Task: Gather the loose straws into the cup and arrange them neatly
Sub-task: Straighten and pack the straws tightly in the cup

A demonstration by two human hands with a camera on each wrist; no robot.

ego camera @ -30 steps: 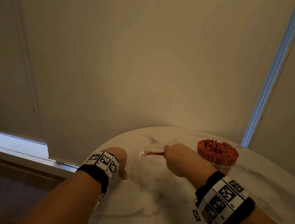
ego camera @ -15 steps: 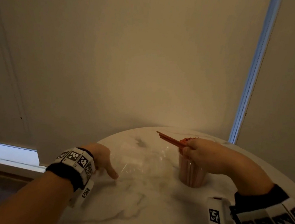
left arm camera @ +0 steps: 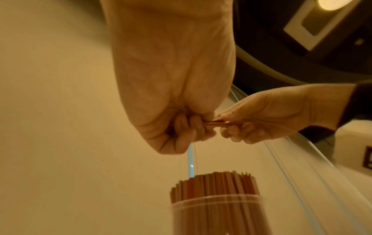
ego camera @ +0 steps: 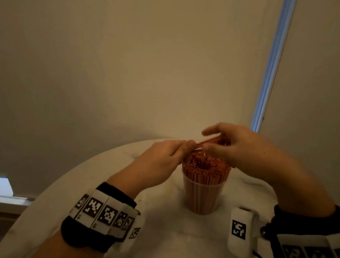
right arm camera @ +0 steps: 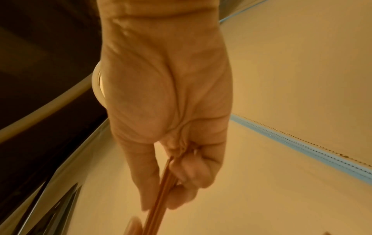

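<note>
A clear plastic cup [ego camera: 201, 196] packed with upright orange-red straws [ego camera: 206, 164] stands on the round white marble table [ego camera: 162, 244]. Just above the cup, both hands hold a small bundle of loose straws [ego camera: 208, 142] nearly level. My right hand [ego camera: 232, 148] grips one end of the bundle, thumb and fingers curled round it. My left hand [ego camera: 165, 160] pinches the other end at its fingertips. In the left wrist view the loose straws [left arm camera: 216, 123] bridge the two hands above the cup [left arm camera: 217, 213]. The right wrist view shows the straws [right arm camera: 161, 190] running out of my curled fingers.
A small white device [ego camera: 239, 234] with a black square marker and a dark cable lies on the table right of the cup. A beige blind hangs close behind the table. The table's curved edge runs along the left.
My right hand has carried the loose straws from the left part of the table to above the cup. My left hand has left the table and taken the bundle's other end.
</note>
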